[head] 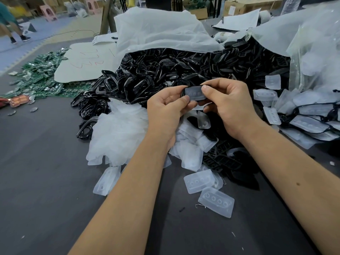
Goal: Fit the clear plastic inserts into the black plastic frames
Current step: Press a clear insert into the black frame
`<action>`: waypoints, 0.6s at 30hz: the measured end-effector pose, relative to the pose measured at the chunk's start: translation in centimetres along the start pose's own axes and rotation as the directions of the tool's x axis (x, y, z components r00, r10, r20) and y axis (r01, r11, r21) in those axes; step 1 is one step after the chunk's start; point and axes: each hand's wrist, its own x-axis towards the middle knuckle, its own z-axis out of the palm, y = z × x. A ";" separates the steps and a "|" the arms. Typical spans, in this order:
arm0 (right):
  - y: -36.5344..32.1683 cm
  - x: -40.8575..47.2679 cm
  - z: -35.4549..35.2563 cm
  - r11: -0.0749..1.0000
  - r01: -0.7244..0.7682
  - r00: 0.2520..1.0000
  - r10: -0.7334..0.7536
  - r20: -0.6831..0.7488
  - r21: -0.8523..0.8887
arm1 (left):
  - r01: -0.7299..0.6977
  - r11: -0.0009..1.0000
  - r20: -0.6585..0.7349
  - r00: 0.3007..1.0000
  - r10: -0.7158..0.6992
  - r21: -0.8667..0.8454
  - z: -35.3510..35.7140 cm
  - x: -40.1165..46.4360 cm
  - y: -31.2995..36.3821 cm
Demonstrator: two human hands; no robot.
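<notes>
Head view looks down on a dark grey counter (46, 181) heaped with parts. Largest is the mound of glossy black plastic frames (184, 69) spilling from an opened translucent plastic bag (161, 32) at the far side. Left of it lies a white sheet (82, 63) with red handwritten marks that cannot be read, and further left a spread of green circuit boards (42, 76). In front of the black mound sits a pile of clear plastic inserts (119, 133), with loose ones scattered nearer the camera; one clear insert (216, 202) beside the right forearm shows a row of four round rings. At the far right lies a stack of finished pieces (312, 122), clear inserts sitting inside black frames, beside another clear bag (316, 57) of inserts. No brand or label can be read on any part.

Smallest and central is the piece being worked: a black frame (184, 92) with a clear insert (195, 93) lying against it, held above the piles between both hands. The left hand (165, 111) grips the frame's left end, thumb on top and fingers curled underneath. The right hand (230, 102) pinches the right end, its thumb pressed on the insert's face and its index finger hooked over the top edge. Whether the insert is fully seated cannot be told.
</notes>
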 end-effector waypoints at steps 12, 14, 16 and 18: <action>0.5 0.1 -0.1 0.995 0.044 0.998 -0.041 0.038 -0.086 | -0.002 0.999 -0.051 0.999 0.005 0.048 0.4 -0.1 0.0; 0.6 0.1 -0.1 0.995 0.052 0.998 -0.049 0.034 -0.085 | 0.000 0.999 -0.050 0.999 0.003 0.049 0.3 0.0 -0.1; 0.6 0.1 -0.1 0.995 0.059 0.998 -0.057 0.026 -0.080 | -0.004 0.998 -0.037 0.999 0.006 0.067 0.3 0.0 -0.2; 0.6 0.1 0.0 0.995 0.065 0.998 -0.063 0.023 -0.075 | -0.019 0.995 -0.013 1.000 0.020 0.101 0.3 0.1 -0.3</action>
